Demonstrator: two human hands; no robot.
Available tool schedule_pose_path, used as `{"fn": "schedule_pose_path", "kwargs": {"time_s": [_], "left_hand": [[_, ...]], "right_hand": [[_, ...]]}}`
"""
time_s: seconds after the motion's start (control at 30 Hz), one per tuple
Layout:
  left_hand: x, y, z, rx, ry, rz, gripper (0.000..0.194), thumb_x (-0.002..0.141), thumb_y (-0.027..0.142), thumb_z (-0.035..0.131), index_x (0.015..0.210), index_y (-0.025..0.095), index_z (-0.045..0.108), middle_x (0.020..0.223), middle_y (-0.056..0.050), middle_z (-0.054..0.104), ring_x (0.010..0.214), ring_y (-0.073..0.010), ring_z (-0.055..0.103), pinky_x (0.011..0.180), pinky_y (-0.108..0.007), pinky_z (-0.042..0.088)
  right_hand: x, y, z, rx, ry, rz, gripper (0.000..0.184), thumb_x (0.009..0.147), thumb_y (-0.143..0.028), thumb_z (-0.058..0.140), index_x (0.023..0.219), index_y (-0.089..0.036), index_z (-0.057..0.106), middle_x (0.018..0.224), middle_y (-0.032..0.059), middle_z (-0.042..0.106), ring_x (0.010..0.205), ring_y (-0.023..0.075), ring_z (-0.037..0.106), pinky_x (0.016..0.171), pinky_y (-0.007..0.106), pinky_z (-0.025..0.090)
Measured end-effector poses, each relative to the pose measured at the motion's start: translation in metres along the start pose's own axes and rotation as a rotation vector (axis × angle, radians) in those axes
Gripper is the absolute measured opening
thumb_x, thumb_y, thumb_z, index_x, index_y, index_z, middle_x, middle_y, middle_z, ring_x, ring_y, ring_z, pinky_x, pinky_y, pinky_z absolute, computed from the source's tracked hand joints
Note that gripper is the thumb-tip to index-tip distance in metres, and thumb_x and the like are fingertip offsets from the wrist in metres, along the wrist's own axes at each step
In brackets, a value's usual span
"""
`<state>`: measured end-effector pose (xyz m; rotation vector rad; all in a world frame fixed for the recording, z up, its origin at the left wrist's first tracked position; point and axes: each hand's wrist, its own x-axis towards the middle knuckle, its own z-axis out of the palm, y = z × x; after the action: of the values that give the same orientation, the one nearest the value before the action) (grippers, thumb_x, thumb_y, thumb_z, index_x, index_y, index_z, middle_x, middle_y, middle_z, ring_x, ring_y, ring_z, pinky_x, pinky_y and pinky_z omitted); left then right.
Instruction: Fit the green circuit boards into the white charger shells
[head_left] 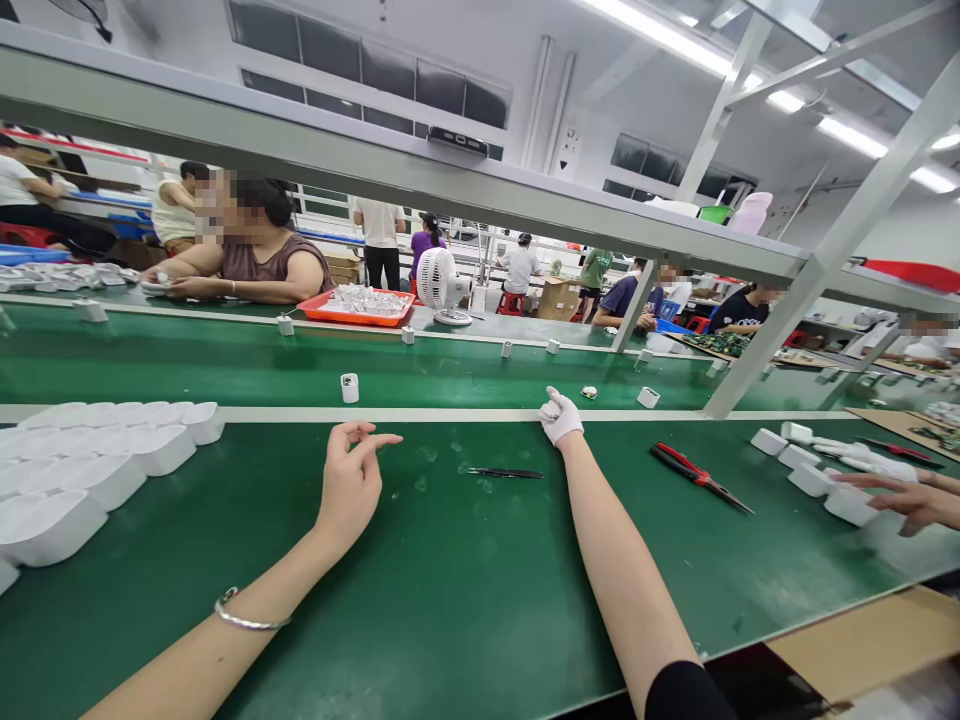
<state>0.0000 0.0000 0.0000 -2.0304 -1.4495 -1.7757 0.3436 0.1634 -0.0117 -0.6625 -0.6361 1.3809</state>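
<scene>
My left hand point(352, 482), bare with a silver bangle on the wrist, hovers over the green work surface point(465, 590). Its thumb and index finger are apart and nothing is between them. Farther out, at the pale strip beside the belt, my right hand point(562, 418) wears a white glove with fingers curled in; whatever they may hold is hidden. Black tweezers point(506, 473) lie between my hands. Beyond my left hand a small white housing point(349, 388) stands on the belt point(450, 375). A small board-like piece point(589, 393) and another white housing point(648, 398) lie right of my glove.
Rows of white housings point(97, 455) cover the left side. Red-handled pliers point(701, 478) lie right of my arm. At the right edge a co-worker's hands point(900, 500) are near more white housings point(810, 478). Metal posts point(840, 220) and a shelf point(420, 165) frame the bench.
</scene>
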Motion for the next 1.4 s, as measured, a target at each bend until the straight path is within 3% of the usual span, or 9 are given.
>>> {"fn": "schedule_pose_path", "kwargs": {"time_s": [0.43,0.57,0.7,0.8,0.93,1.1,1.27,1.4], "left_hand": [[0.0,0.005,-0.003,-0.018,-0.052,0.047,0.044,0.071,-0.003,0.033,0.079,0.021,0.07,0.087,-0.003,0.036,0.08,-0.0155,0.048,0.072,-0.031,0.048],[0.0,0.005,-0.002,-0.031,-0.047,0.056,0.041,0.077,0.0,0.033,0.082,0.02,0.069,0.089,-0.004,0.037,0.079,-0.0147,0.05,0.071,-0.03,0.048],[0.001,0.005,-0.001,0.014,-0.004,0.057,0.029,0.085,0.01,0.04,0.086,0.02,0.068,0.094,-0.005,0.039,0.081,-0.0161,0.051,0.068,-0.03,0.049],[0.002,0.005,-0.001,0.026,0.002,0.055,0.028,0.086,0.012,0.041,0.088,0.02,0.068,0.09,-0.005,0.038,0.075,-0.0147,0.049,0.061,-0.027,0.046],[0.0,0.006,0.0,0.012,-0.025,0.033,0.031,0.085,0.009,0.039,0.091,0.02,0.068,0.087,-0.003,0.036,0.072,-0.0137,0.047,0.061,-0.027,0.045],[-0.004,0.005,0.003,-0.025,-0.048,0.028,0.038,0.083,0.003,0.035,0.092,0.021,0.067,0.087,-0.003,0.036,0.077,-0.0147,0.049,0.067,-0.029,0.047],[-0.005,0.005,0.006,-0.07,-0.074,0.002,0.043,0.08,-0.003,0.03,0.093,0.021,0.064,0.086,-0.002,0.034,0.075,-0.0138,0.049,0.07,-0.031,0.049],[-0.008,0.006,0.007,-0.055,-0.062,-0.065,0.047,0.077,-0.008,0.029,0.094,0.023,0.061,0.083,-0.002,0.033,0.074,-0.0146,0.047,0.07,-0.032,0.05]], "right_hand": [[-0.001,0.0,0.001,-0.043,0.005,-0.02,0.008,0.078,-0.021,0.054,0.084,-0.023,0.05,0.038,-0.0138,0.017,0.03,0.0079,0.026,0.032,0.018,0.023],[0.0,0.0,0.0,-0.086,0.033,-0.037,0.002,0.082,-0.021,0.053,0.084,-0.02,0.052,0.039,-0.0134,0.018,0.031,0.0067,0.026,0.032,0.017,0.024],[0.005,0.003,-0.003,-0.181,0.113,-0.085,0.016,0.091,-0.028,0.049,0.085,-0.014,0.055,0.048,-0.0109,0.033,0.035,0.0038,0.03,0.035,0.016,0.029],[0.012,0.008,-0.007,-0.284,0.234,-0.175,0.02,0.093,-0.032,0.05,0.091,-0.013,0.056,0.063,-0.0056,0.049,0.043,0.004,0.041,0.04,0.016,0.038],[0.022,0.01,-0.015,-0.478,0.447,-0.338,0.021,0.091,-0.031,0.053,0.102,-0.013,0.056,0.09,0.0025,0.059,0.067,0.01,0.057,0.057,0.023,0.05],[0.036,0.001,-0.022,-0.862,0.599,-0.404,0.022,0.09,-0.029,0.054,0.107,-0.016,0.056,0.107,0.0061,0.057,0.087,0.016,0.058,0.074,0.033,0.051],[0.048,-0.003,-0.013,-1.316,0.562,-0.363,0.035,0.076,-0.026,0.065,0.11,-0.021,0.057,0.12,0.0103,0.05,0.11,0.0274,0.05,0.091,0.045,0.042],[0.052,-0.002,0.0,-1.584,0.448,-0.273,0.048,0.069,-0.034,0.065,0.114,-0.023,0.056,0.118,0.0162,0.052,0.115,0.0382,0.046,0.092,0.057,0.034]]}}
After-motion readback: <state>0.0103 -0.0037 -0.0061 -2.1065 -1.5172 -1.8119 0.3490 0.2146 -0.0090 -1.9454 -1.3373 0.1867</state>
